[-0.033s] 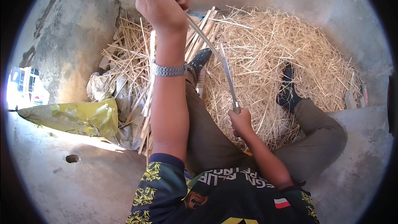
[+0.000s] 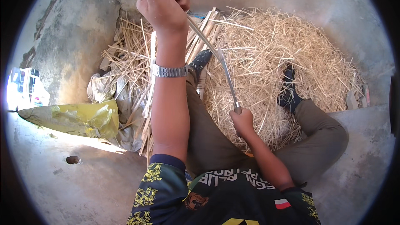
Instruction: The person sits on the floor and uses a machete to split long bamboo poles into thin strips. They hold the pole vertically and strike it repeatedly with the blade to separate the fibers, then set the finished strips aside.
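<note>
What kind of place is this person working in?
Probably an outdoor yard or a rough craft spot: bare concrete floor in sunlight, a big shavings pile, split bamboo strips, and a knife in the right hand.

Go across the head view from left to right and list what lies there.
Yellow plastic bag → crumpled grey sacking → left hand raised, gripping a thin strip → right hand holding a knife → straw pile.

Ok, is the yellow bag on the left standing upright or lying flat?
Lying flat. The yellow bag sprawls crumpled across the concrete floor, beside the pile of straw shavings; whether anything is inside cannot be told.
</note>
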Demonstrator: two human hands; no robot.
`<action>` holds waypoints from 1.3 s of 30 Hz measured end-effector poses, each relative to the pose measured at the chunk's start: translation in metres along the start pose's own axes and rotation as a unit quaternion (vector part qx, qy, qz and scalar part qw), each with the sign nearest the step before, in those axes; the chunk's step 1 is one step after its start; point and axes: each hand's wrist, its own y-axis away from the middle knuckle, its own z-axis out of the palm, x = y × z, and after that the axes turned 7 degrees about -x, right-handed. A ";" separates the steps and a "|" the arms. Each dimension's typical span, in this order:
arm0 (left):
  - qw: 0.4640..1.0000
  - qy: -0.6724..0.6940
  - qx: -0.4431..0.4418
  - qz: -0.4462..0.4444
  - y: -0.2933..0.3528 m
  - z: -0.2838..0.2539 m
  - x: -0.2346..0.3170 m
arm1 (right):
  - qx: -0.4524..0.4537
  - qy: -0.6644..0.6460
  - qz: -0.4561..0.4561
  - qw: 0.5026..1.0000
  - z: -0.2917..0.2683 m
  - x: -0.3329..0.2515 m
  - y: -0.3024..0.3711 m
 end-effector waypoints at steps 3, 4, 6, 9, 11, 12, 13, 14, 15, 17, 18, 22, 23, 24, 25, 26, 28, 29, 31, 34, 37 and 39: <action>1.000 -0.007 -0.019 -0.002 -0.001 0.000 0.002 | 0.040 0.017 -0.048 0.998 -0.007 -0.012 0.005; 1.000 -0.006 -0.026 -0.005 -0.002 -0.001 0.002 | 0.066 0.006 -0.076 0.995 -0.007 -0.014 0.009; 1.000 -0.006 -0.028 0.008 -0.004 0.002 0.002 | 0.078 -0.042 -0.096 0.991 -0.006 -0.007 0.007; 1.000 -0.005 -0.023 0.013 -0.001 0.012 0.001 | 0.026 -0.071 -0.052 0.996 -0.008 0.012 -0.010; 1.000 -0.002 -0.023 0.012 0.000 0.012 0.003 | -0.029 0.019 0.006 0.999 -0.015 0.006 -0.013; 1.000 0.003 -0.027 0.008 -0.001 0.007 0.003 | -0.010 0.042 -0.018 0.999 -0.016 0.001 -0.012; 0.999 0.009 -0.032 0.004 -0.001 0.005 0.003 | 0.008 0.066 -0.041 0.997 -0.018 -0.003 -0.010; 0.999 0.010 -0.033 0.007 -0.001 0.005 0.002 | 0.027 0.089 -0.065 0.994 -0.021 -0.008 -0.007; 0.999 0.012 -0.035 0.010 0.000 0.006 0.001 | 0.039 0.094 -0.079 0.992 -0.023 -0.016 -0.002; 0.999 0.003 -0.031 0.015 0.001 0.005 0.001 | 0.058 0.102 -0.106 0.987 -0.021 -0.027 0.007; 1.000 -0.002 -0.025 0.020 0.000 0.006 0.002 | 0.061 0.065 -0.127 0.988 -0.018 -0.027 0.008; 0.999 -0.013 0.015 0.043 0.001 0.011 0.000 | 0.031 0.032 -0.096 0.994 -0.013 -0.011 -0.006; 0.999 -0.013 0.023 0.045 0.002 0.012 -0.002 | 0.012 0.052 -0.060 0.997 -0.015 -0.001 -0.017; 0.998 -0.013 0.030 0.051 0.003 0.013 -0.004 | 0.029 0.072 -0.044 0.996 -0.018 0.011 -0.026; 0.998 -0.011 0.035 0.056 0.003 0.015 -0.005 | 0.049 0.091 -0.028 0.994 -0.022 0.022 -0.031; 0.998 -0.008 0.032 0.053 0.003 0.016 -0.005 | 0.070 0.108 -0.011 0.992 -0.027 0.033 -0.037; 0.999 -0.012 0.027 0.044 0.004 0.010 -0.003 | 0.107 0.107 -0.022 0.988 -0.029 0.025 -0.032; 0.998 -0.018 0.021 0.049 0.002 0.009 -0.003 | 0.122 0.092 -0.052 0.987 -0.029 0.019 -0.034; 0.998 -0.031 0.013 0.055 0.002 0.008 0.000 | 0.136 0.031 -0.087 0.986 -0.028 0.002 -0.030; 0.996 -0.039 0.037 0.069 0.000 0.011 -0.004 | 0.112 -0.083 -0.138 0.981 -0.018 0.010 -0.031; 0.995 -0.049 0.033 0.084 0.000 0.012 -0.005 | 0.053 -0.016 -0.066 0.996 -0.009 0.026 -0.028; 0.995 -0.060 0.018 0.084 0.003 0.014 -0.006 | 0.058 0.026 -0.034 0.997 -0.004 0.032 -0.026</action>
